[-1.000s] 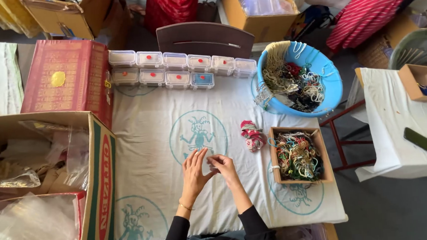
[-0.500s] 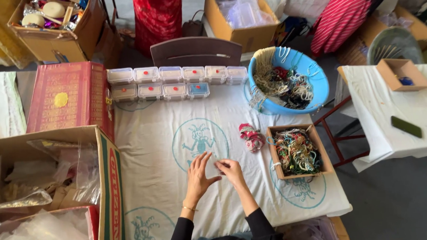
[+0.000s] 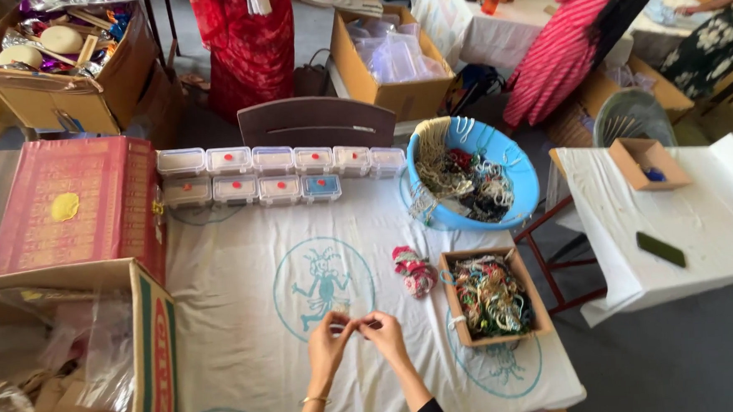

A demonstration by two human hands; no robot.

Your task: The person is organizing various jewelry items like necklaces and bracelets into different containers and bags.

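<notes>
From the head camera: left hand (image 3: 328, 343) and right hand (image 3: 383, 335) are meeting over the cloth-covered surface (image 3: 249, 354), fingertips pinching a thin strand (image 3: 354, 324) between them. Right of that grip, a small box of tangled jewellery (image 3: 490, 296) is sitting full, so plenty apparently remains.

bins: clear lidded boxes (image 3: 274, 174), two rows
bowl: blue basin (image 3: 515, 169), tangled beads
left: red box (image 3: 70, 209)
right: phone (image 3: 660, 249) on cloth
</notes>
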